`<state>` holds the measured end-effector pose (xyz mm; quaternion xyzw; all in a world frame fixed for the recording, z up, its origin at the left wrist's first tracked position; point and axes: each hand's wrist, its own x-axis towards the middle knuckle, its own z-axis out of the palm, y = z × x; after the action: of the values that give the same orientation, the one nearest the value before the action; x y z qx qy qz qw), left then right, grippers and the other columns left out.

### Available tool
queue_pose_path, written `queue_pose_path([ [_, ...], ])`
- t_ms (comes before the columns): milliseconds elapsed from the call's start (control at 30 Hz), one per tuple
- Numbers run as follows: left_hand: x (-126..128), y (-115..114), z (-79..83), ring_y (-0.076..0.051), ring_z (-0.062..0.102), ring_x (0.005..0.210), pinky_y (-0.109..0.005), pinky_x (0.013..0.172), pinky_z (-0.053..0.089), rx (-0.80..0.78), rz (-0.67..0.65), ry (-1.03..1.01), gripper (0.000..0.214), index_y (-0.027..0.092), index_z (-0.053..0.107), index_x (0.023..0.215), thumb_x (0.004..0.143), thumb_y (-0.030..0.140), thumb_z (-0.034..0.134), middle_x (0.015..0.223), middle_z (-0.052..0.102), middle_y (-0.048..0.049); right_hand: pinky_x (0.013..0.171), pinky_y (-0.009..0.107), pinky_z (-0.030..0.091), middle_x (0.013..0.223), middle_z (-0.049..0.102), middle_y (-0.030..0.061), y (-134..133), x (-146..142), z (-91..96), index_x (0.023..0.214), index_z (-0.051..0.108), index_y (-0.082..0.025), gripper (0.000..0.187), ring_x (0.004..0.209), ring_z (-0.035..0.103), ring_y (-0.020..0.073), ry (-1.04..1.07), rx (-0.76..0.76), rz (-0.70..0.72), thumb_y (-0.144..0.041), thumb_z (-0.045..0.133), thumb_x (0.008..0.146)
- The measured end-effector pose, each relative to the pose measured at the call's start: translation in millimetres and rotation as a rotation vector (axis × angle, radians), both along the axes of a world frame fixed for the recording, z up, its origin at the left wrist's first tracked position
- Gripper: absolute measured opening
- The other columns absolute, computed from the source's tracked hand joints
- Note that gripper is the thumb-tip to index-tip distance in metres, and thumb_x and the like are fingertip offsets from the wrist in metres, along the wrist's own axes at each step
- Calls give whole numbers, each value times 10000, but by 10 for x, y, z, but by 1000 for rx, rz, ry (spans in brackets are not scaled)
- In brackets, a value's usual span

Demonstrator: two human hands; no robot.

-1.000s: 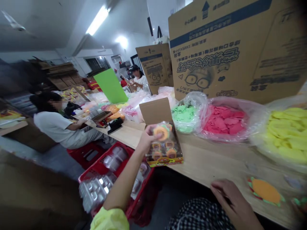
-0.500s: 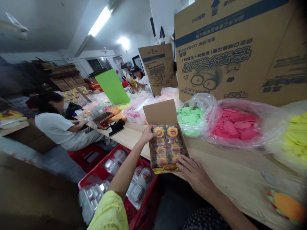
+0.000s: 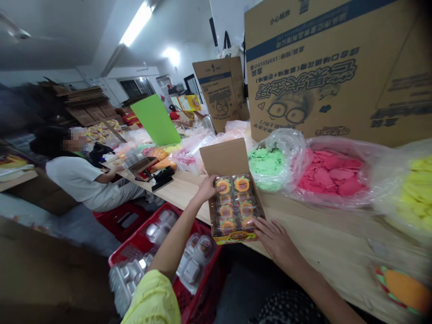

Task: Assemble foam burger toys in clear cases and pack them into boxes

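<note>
An open cardboard display box (image 3: 224,158) with its lid raised stands tilted at the table's near edge. Inside, two rows of clear-packed burger-shaped candies (image 3: 241,185) have orange round tops. My left hand (image 3: 205,191) grips the box's left wall, its fingertips reaching over onto the candy at the upper left. At the front right corner, my right hand (image 3: 277,240) rests with fingers stretched out, the tips against the box edge beside the lowest candy. Its palm is turned down and nothing is held in it.
Clear bags of green pieces (image 3: 268,164), pink pieces (image 3: 330,173) and yellow pieces (image 3: 418,193) line the table (image 3: 324,238). A red crate (image 3: 135,243) of clear plastic packs stands below. An orange burger-shaped piece (image 3: 407,288) lies right. A co-worker (image 3: 76,177) sits left.
My right fingertips have shifted slightly right, towards the box's edge. The left hand keeps its place on the box. The seated co-worker's head has moved a little left.
</note>
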<state>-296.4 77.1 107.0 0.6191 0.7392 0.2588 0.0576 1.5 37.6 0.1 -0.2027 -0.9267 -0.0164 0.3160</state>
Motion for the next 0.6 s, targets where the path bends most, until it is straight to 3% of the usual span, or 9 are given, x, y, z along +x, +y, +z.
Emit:
queue_pose_path([
  [367, 123, -175, -160, -288, 335, 1142, -421, 906, 275, 30, 69, 289, 554, 234, 380, 1260, 773, 482, 468, 1244, 390, -125, 950, 407, 310, 1283, 470, 66, 18, 1, -31, 1069, 572, -185, 331, 1215, 369, 193, 12, -1, 22, -82, 329, 869],
  [600, 96, -168, -213, -289, 351, 1145, -455, 906, 286, -25, 83, 462, 635, 177, 255, 1336, 801, 477, 422, 1231, 419, -154, 949, 427, 324, 1334, 403, 80, -19, 14, -13, 1086, 553, -159, 339, 1245, 320, 207, -33, -67, 16, -75, 304, 873],
])
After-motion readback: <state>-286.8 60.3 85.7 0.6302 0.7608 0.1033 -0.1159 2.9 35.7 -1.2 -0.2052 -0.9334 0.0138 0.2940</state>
